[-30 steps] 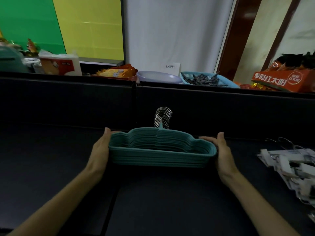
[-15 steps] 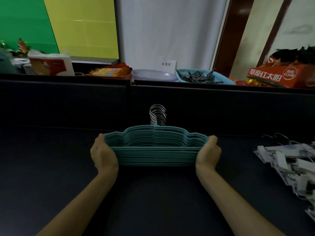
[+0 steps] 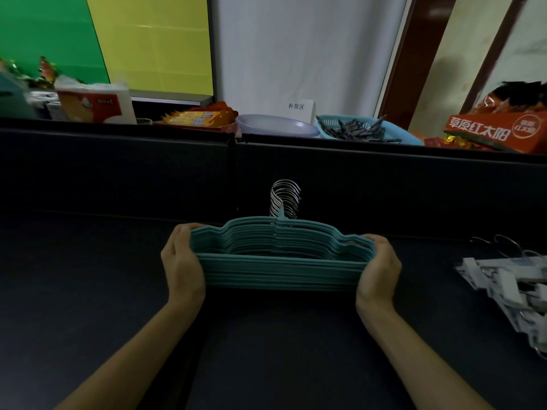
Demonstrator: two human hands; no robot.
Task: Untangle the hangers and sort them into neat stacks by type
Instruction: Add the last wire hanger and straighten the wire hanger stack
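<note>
Both hands (image 3: 182, 266) (image 3: 380, 270) curled around teal hanger stack (image 3: 279, 261) ends, fingertips hidden behind.

A shop's stockroom: snack cartons (image 3: 494, 133) and packets (image 3: 198, 117) line the far ledge beside a "补货区" restocking sign (image 3: 299, 109).

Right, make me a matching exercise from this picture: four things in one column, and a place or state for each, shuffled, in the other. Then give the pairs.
Things
1. teal hangers
2. white clip hangers
3. purple bowl
4. blue basket

Places or states
A. lying in a loose pile at the right edge of the dark table
B. on the ledge behind the partition, holding dark clips
C. held as one stack, left hand and right hand gripping its ends
D. on the ledge, in front of the small white sign

Pairs: 1-C, 2-A, 3-D, 4-B
</note>
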